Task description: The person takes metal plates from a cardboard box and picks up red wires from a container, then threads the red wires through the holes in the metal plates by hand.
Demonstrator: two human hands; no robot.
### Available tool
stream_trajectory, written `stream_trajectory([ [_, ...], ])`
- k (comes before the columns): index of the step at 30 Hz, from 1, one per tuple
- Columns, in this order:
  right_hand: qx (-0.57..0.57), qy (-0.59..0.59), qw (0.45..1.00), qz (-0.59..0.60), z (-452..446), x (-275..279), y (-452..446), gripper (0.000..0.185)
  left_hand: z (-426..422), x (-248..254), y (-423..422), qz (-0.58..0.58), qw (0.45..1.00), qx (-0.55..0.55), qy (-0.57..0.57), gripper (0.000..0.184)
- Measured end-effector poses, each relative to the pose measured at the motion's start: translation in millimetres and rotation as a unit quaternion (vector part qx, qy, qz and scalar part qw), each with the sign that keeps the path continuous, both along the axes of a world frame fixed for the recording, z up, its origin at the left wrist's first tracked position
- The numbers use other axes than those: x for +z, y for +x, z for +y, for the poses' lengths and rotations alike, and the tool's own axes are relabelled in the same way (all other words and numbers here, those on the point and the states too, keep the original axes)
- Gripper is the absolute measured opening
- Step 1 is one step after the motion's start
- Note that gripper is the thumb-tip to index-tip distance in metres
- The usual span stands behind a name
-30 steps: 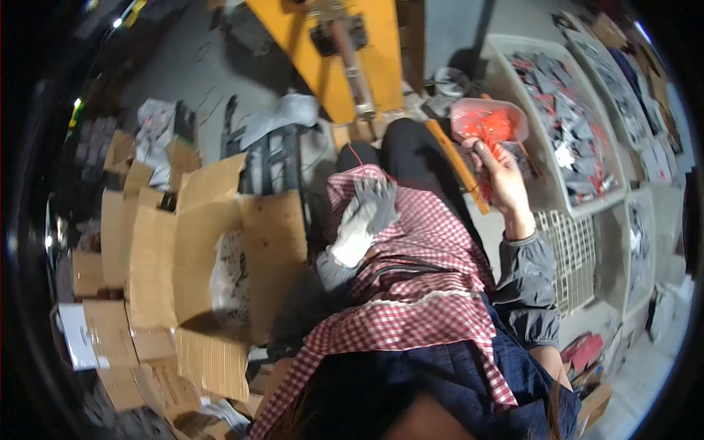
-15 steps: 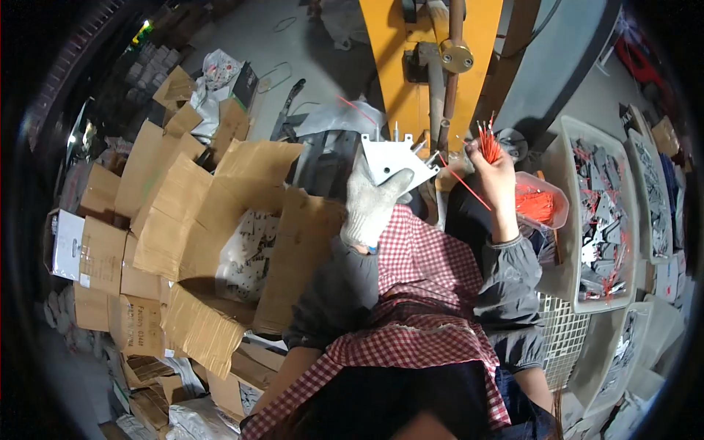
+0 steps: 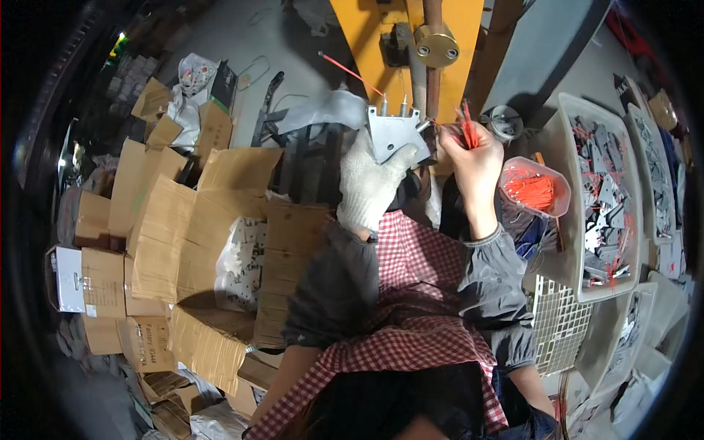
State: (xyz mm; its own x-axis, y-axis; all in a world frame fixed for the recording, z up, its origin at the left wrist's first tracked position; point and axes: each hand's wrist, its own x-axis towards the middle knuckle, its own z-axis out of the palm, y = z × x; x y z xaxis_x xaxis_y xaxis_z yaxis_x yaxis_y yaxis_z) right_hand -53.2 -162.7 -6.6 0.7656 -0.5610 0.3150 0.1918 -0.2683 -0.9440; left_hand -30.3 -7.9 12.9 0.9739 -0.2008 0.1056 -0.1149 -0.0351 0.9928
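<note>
My left hand (image 3: 367,180), in a white knit glove, grips a flat silver metal plate (image 3: 394,138) with its thumb laid over the lower edge. Metal pins (image 3: 384,104) stand up from the far edge of this plate, and a red wire (image 3: 345,68) slants away to the upper left from one of them. In my bare right hand (image 3: 477,165) is a bundle of red wires (image 3: 468,132) pointing upward. Its fingertips are close to the plate's right corner, near another pin; whether a wire touches that pin is too small to tell.
A yellow machine frame (image 3: 458,44) with a round brass-coloured collar (image 3: 436,45) stands just ahead. At right are a clear tub of red wires (image 3: 506,192) and a bin of grey parts (image 3: 635,220). An open cardboard box (image 3: 293,271) with bagged pieces is at left.
My right hand has moved left, closer to the plate, with the wires. The single wire that hung toward my lap no longer shows there. The whole view has shifted slightly.
</note>
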Motion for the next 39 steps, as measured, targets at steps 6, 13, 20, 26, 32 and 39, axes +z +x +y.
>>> stream_trajectory([
  [6, -0.004, -0.035, 0.999, 0.025, 1, -1, -2, 0.020, -4, 5, -3, 0.037, 0.999, 0.015, -0.002, 0.041],
  [13, -0.006, -0.061, 0.997, 0.035, 4, 4, -3, 0.019, -6, 13, -4, 0.053, 0.998, 0.010, -0.040, 0.033],
  [20, -0.007, -0.151, 0.988, 0.032, -13, 8, -13, 0.019, 9, 14, -4, 0.078, 0.990, -0.079, -0.089, 0.035],
  [26, -0.075, -0.107, 0.991, 0.011, -70, -6, -24, 0.015, 12, 6, -2, 0.028, 0.991, -0.055, -0.121, 0.036],
  [32, 0.015, -0.089, 0.996, 0.019, -32, -16, 3, 0.019, 13, 5, 4, -0.006, 0.989, -0.042, 0.140, 0.032],
  [39, 0.007, -0.031, 0.999, 0.009, -7, 0, 2, 0.019, 13, 17, 11, -0.038, 0.967, -0.066, 0.241, 0.040],
])
